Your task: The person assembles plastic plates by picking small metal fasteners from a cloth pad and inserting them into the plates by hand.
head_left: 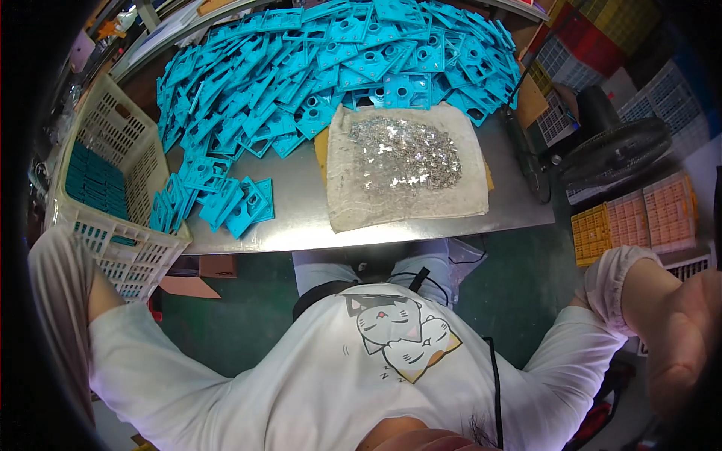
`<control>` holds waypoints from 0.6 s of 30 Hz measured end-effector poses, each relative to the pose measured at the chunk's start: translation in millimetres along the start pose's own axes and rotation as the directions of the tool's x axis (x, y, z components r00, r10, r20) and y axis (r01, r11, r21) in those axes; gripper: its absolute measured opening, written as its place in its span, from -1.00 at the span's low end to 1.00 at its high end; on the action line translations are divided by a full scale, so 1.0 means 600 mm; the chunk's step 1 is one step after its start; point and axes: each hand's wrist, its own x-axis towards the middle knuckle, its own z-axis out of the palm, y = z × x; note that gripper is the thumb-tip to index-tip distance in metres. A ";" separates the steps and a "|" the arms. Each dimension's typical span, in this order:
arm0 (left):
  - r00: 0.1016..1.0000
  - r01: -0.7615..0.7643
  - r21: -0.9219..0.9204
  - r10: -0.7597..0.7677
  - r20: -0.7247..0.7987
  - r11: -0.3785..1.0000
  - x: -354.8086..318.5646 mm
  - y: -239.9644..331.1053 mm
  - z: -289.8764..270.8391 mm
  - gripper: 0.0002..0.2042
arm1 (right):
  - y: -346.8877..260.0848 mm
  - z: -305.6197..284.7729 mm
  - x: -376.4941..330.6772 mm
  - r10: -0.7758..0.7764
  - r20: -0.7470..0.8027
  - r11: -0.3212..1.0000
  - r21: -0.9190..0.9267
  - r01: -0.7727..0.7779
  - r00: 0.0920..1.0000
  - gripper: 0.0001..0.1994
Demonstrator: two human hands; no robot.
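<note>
My right hand (681,342) is raised at the far right rim of the view, away from the table. Its palm side shows in part, but its fingers run out of the picture, and I see nothing held in it. My left arm is raised at the left rim in a loose grey sleeve (56,301); the left hand itself is out of view. In front of me a large heap of turquoise plastic plates (301,75) with round holes covers the back of the table. A few more plates (248,207) lie at the front left. Small shiny metal pieces (410,154) are spread on a pale cloth (346,214).
The metal table (519,214) ends just before my lap. At left, a cream plastic crate (135,237) holds stacked turquoise plates. A black fan (613,150) stands at right, near orange and yellow baskets (628,210). A cardboard box (216,265) lies under the table.
</note>
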 end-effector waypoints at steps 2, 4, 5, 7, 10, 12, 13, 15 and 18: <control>0.996 -0.068 -0.046 0.065 -0.055 0.997 -0.009 0.012 -0.022 -0.79 | -0.006 -0.224 -0.062 -0.013 0.043 0.998 -0.061 0.016 0.999 -0.31; 0.991 -0.114 -0.008 0.113 -0.071 0.993 0.011 0.033 -0.039 -0.78 | -0.028 -0.142 -0.052 -0.056 0.039 0.997 -0.046 0.058 0.998 -0.31; 0.987 -0.135 0.015 0.135 -0.090 0.991 0.025 0.040 -0.044 -0.78 | -0.055 -0.006 0.018 -0.086 0.048 0.995 -0.039 0.088 0.995 -0.31; 0.958 -0.225 0.070 0.234 -0.163 0.972 0.044 0.026 -0.068 -0.78 | -0.082 0.138 0.105 -0.187 0.068 0.978 -0.075 0.192 0.980 -0.30; 0.859 -0.404 0.173 0.437 -0.267 0.899 0.097 0.007 -0.101 -0.77 | -0.101 0.142 0.109 -0.355 0.097 0.912 -0.183 0.367 0.930 -0.30; 0.811 -0.467 0.203 0.508 -0.289 0.861 0.117 0.017 -0.109 -0.77 | -0.115 0.197 0.141 -0.397 0.116 0.885 -0.214 0.413 0.911 -0.29; 0.793 -0.494 0.193 0.531 -0.299 0.848 0.116 0.023 -0.116 -0.77 | -0.120 0.178 0.143 -0.392 0.129 0.881 -0.231 0.412 0.911 -0.29; 0.778 -0.528 0.151 0.547 -0.309 0.836 0.104 0.042 -0.125 -0.76 | -0.146 0.107 0.107 -0.354 0.154 0.890 -0.248 0.383 0.923 -0.29; 0.741 -0.566 0.131 0.571 -0.353 0.814 0.085 0.048 -0.135 -0.75 | -0.141 -0.081 0.035 -0.333 0.216 0.886 -0.260 0.383 0.918 -0.28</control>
